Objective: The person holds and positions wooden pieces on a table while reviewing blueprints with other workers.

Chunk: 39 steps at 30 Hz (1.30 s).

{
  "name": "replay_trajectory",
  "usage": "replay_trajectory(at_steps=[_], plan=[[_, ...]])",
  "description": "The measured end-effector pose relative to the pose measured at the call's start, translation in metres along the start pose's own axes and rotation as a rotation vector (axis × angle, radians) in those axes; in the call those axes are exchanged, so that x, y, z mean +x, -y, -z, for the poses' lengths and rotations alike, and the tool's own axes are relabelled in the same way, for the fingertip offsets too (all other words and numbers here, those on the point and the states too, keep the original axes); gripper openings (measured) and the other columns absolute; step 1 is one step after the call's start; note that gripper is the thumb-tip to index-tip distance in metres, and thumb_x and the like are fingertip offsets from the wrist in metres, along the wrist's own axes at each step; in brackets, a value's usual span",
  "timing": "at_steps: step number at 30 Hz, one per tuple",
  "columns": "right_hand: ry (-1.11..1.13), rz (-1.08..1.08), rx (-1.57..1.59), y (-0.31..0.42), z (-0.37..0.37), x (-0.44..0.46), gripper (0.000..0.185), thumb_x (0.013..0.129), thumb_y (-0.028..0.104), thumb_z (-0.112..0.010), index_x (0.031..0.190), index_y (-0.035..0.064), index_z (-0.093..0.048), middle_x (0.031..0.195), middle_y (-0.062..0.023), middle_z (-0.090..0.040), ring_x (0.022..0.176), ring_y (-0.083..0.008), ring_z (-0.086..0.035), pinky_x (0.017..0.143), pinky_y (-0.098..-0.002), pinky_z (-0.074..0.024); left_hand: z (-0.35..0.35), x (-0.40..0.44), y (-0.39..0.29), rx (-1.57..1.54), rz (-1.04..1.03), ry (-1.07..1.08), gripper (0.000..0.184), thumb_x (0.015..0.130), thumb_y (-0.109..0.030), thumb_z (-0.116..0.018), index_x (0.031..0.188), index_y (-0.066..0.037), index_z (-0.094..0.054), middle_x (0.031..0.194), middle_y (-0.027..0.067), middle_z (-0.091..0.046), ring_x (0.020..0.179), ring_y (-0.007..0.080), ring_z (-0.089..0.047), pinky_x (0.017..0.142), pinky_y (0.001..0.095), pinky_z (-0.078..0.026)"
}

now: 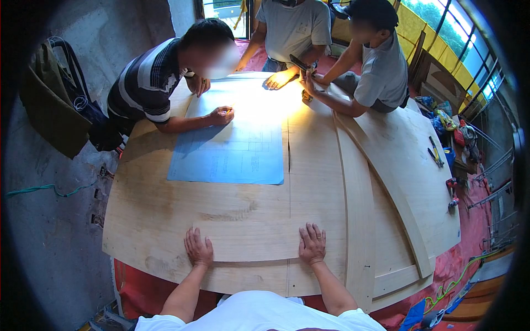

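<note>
- Plywood panel (237, 220) lies flat in front of the person, its near edge overlapping a lower board (248, 277).
- Left hand (199, 247) and right hand (313, 244) rest palm down on it near that edge, fingers lightly spread, pinching nothing.
- Its breadth suggests a stiff, fairly heavy, unwieldy sheet; the face looks dry and probably not slippery, though corners could chip.
- Best hold, I judge: the near edge, both hands well apart, fingers curled under wherever the lower board leaves room.
- Beyond the hands lies one printed drawing (232, 160), likely light, limp and easily creased; lift it by its corners.
- To the right, three wooden strips: two long, one wide (358, 231) and one narrow (389, 193), plus one short crosspiece (395, 280).
- Farther right: pliers (435, 153), number unclear, and one power drill (452, 190).
- Across stand three other people: one in a striped shirt (146, 83), two in pale shirts; one phone (300, 62) is held up.
</note>
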State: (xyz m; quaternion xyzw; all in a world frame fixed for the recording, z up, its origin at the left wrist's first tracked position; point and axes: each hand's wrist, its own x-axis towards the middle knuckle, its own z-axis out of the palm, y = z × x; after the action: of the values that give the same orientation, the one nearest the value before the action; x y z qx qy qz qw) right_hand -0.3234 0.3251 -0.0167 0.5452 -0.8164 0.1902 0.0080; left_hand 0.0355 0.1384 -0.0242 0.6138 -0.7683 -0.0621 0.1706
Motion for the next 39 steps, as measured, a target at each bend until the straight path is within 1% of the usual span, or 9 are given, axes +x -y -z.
replay_trajectory(at_steps=[10, 25, 37, 39], plan=[[0.010, -0.007, -0.002, 0.0009, 0.0019, -0.0002, 0.050, 0.081, 0.021, -0.061, 0.130, 0.0209, -0.057, 0.144, -0.0069, -0.047, 0.138, -0.0291, -0.038, 0.113, -0.0603, -0.0226, 0.0019, -0.0001, -0.0020, -0.006, 0.012, 0.001, 0.056, 0.088, -0.028, -0.056, 0.137, -0.006, -0.043, 0.143, 0.0207, -0.041, 0.136, 0.0365, -0.036, 0.114, 0.0524, -0.024], [0.000, 0.001, -0.007, -0.0014, 0.0014, -0.0006, 0.050, 0.081, 0.022, -0.061, 0.130, 0.0217, -0.057, 0.145, -0.0066, -0.047, 0.138, -0.0294, -0.038, 0.113, -0.0595, -0.0232, -0.0003, -0.0005, -0.0008, -0.002, 0.002, -0.021, 0.056, 0.087, -0.028, -0.057, 0.136, -0.006, -0.044, 0.141, 0.0205, -0.043, 0.135, 0.0371, -0.038, 0.114, 0.0525, -0.026], [-0.019, 0.007, -0.007, -0.0023, 0.0002, -0.0001, 0.049, 0.081, 0.022, -0.061, 0.130, 0.0220, -0.057, 0.144, -0.0068, -0.047, 0.137, -0.0290, -0.038, 0.113, -0.0603, -0.0235, 0.0002, 0.0002, -0.0015, 0.009, 0.004, -0.006, 0.056, 0.087, -0.028, -0.057, 0.136, -0.005, -0.044, 0.143, 0.0209, -0.042, 0.136, 0.0368, -0.036, 0.114, 0.0523, -0.026], [-0.018, 0.004, -0.006, -0.0022, -0.0007, -0.0003, 0.049, 0.081, 0.022, -0.061, 0.130, 0.0220, -0.057, 0.144, -0.0068, -0.048, 0.137, -0.0289, -0.039, 0.113, -0.0604, -0.0235, 0.0001, 0.0000, -0.0022, 0.008, -0.005, -0.036, 0.053, 0.088, -0.026, -0.057, 0.135, -0.006, -0.045, 0.141, 0.0209, -0.043, 0.134, 0.0372, -0.038, 0.113, 0.0513, -0.027]])
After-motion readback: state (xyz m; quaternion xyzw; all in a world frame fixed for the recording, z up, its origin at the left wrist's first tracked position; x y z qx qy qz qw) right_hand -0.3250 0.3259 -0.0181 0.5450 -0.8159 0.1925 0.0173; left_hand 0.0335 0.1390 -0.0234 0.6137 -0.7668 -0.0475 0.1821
